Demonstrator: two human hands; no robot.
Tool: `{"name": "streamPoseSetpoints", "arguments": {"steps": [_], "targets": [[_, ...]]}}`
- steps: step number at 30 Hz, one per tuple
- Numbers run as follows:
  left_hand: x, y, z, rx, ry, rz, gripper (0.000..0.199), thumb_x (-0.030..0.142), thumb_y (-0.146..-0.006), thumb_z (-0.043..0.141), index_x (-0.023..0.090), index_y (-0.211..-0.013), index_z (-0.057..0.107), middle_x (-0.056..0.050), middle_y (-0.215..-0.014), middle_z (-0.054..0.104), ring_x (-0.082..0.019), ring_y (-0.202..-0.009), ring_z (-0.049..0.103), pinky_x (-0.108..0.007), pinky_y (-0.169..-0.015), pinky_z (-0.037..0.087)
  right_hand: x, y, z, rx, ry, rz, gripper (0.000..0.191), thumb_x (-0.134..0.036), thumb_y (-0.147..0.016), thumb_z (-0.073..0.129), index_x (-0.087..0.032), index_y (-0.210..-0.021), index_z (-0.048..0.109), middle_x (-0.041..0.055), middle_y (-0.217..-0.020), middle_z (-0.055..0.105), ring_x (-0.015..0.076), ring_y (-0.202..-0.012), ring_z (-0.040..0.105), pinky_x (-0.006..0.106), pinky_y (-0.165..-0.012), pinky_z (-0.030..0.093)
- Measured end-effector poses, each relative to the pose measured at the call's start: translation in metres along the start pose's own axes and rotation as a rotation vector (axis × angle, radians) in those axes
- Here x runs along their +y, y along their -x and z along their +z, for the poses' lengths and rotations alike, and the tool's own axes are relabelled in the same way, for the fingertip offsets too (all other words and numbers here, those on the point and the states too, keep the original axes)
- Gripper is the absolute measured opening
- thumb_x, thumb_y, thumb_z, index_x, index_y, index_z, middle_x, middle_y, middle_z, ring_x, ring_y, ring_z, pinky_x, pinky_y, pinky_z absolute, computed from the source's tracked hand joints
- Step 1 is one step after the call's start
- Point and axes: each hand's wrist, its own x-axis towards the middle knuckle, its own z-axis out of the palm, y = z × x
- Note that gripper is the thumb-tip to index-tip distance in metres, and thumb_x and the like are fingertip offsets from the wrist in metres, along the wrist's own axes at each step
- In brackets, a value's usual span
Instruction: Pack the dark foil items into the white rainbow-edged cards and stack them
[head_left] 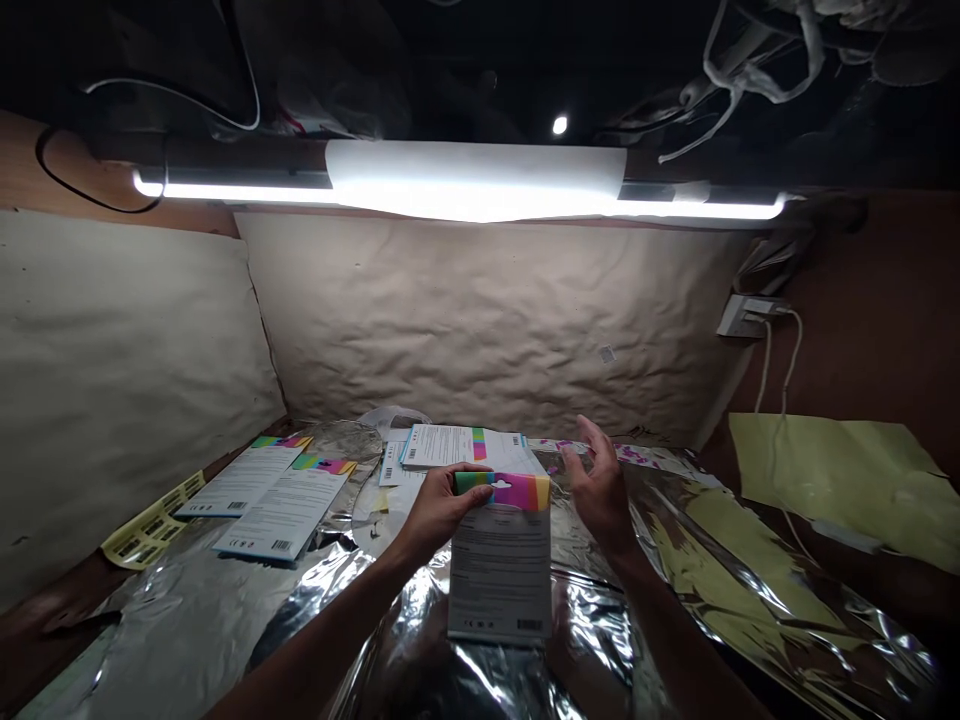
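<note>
My left hand pinches the upper left corner of a flat retail package, thumb on its front. The package has a rainbow-striped header with a hang hole, a pale printed panel and a barcode at the bottom right. It is held upright above the foil-covered table. To the right of it, my right hand is raised with fingers apart, touching nothing. Behind the package lies a pile of similar packages. Two more packages, a nearer one and a farther one, lie overlapping at the left.
Shiny silver foil covers the table. A yellow sticker sheet lies at the left edge. At the right are a yellow sheet and a power socket with hanging cords. A lit tube lamp crosses above the paper-covered back wall.
</note>
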Motion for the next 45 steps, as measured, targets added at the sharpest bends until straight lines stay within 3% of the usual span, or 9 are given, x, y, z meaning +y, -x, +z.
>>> {"name": "streamPoseSetpoints", "arguments": {"steps": [2,5,7,11,24,31,38,41,45], "targets": [[-0.001,-0.001,-0.001,-0.010,0.046,0.000,0.043,0.038,-0.071,0.083,0.010,-0.102,0.071,-0.010,-0.089,0.073,-0.018,-0.074,0.068,-0.028,-0.067,0.053,0.002,-0.004,-0.004,-0.112,-0.065,0.109,0.067,-0.057,-0.085,0.057,-0.015,-0.138,0.052,0.0170,-0.140,0.054,0.0323,-0.125,0.053,0.049,-0.105,0.041],[-0.003,-0.003,-0.003,-0.009,0.072,0.015,0.042,0.036,-0.073,0.083,0.010,-0.103,0.070,-0.009,-0.088,0.074,-0.017,-0.072,0.067,-0.026,-0.066,0.052,-0.006,0.001,-0.005,-0.605,-0.322,0.354,0.068,-0.063,-0.080,0.063,-0.018,-0.131,0.060,0.0127,-0.117,0.070,0.0308,-0.106,0.065,0.042,-0.088,0.052],[-0.003,-0.004,-0.006,-0.034,0.117,0.007,0.043,0.034,-0.071,0.084,0.009,-0.103,0.070,-0.009,-0.087,0.073,-0.016,-0.071,0.067,-0.026,-0.067,0.052,-0.014,0.007,-0.003,-0.834,-0.431,0.428,0.057,-0.057,-0.077,0.070,-0.019,-0.120,0.069,0.0084,-0.101,0.075,0.0277,-0.094,0.069,0.037,-0.081,0.053],[-0.003,-0.007,-0.008,-0.132,0.272,-0.091,0.051,0.030,-0.067,0.088,0.010,-0.110,0.068,-0.009,-0.088,0.073,-0.017,-0.075,0.068,-0.028,-0.072,0.052,-0.021,0.012,-0.002,-0.941,-0.569,0.443,0.046,-0.046,-0.078,0.074,-0.015,-0.111,0.074,0.0060,-0.087,0.075,0.0188,-0.078,0.067,0.029,-0.073,0.049],[0.004,-0.002,-0.002,-0.096,-0.082,0.062,0.038,0.047,-0.079,0.073,0.010,-0.068,0.066,0.000,-0.059,0.059,-0.009,-0.051,0.049,-0.020,-0.049,0.034,-0.026,0.017,0.007,-0.676,-0.412,0.371,0.036,-0.049,-0.072,0.079,-0.016,-0.086,0.079,0.0075,-0.083,0.076,0.0181,-0.073,0.065,0.027,-0.069,0.047],[-0.004,-0.006,-0.002,-0.130,0.152,-0.032,0.041,0.049,-0.075,0.077,0.009,-0.078,0.069,-0.004,-0.067,0.065,-0.011,-0.055,0.055,-0.021,-0.053,0.041,-0.027,0.021,0.012,-0.544,-0.405,0.339,0.038,-0.052,-0.068,0.080,-0.016,-0.080,0.078,0.0088,-0.079,0.076,0.0212,-0.071,0.066,0.029,-0.065,0.049],[-0.012,-0.020,-0.016,-0.023,0.226,-0.085,0.047,0.056,-0.071,0.078,0.011,-0.080,0.067,-0.004,-0.065,0.067,-0.015,-0.057,0.061,-0.025,-0.057,0.048,-0.013,0.018,0.012,-0.649,-0.469,0.436,0.054,-0.066,-0.074,0.068,-0.013,-0.081,0.076,0.0078,-0.070,0.073,0.0232,-0.062,0.067,0.033,-0.058,0.052],[-0.008,-0.017,-0.017,-0.042,0.226,-0.085,0.053,0.060,-0.071,0.076,0.011,-0.091,0.069,-0.007,-0.074,0.070,-0.017,-0.062,0.064,-0.027,-0.062,0.051,-0.007,0.015,0.011,-0.490,-0.480,0.425,0.048,-0.062,-0.073,0.071,-0.015,-0.079,0.074,0.0064,-0.069,0.072,0.0240,-0.063,0.067,0.034,-0.058,0.053],[-0.013,-0.013,-0.022,-0.205,0.076,-0.156,0.052,0.047,-0.066,0.084,0.012,-0.101,0.069,-0.011,-0.089,0.072,-0.021,-0.074,0.068,-0.027,-0.062,0.051,-0.002,0.002,0.004,-0.202,-0.582,0.540,0.051,-0.065,-0.070,0.071,-0.019,-0.090,0.069,0.0067,-0.081,0.075,0.0256,-0.075,0.069,0.036,-0.065,0.056]]}}
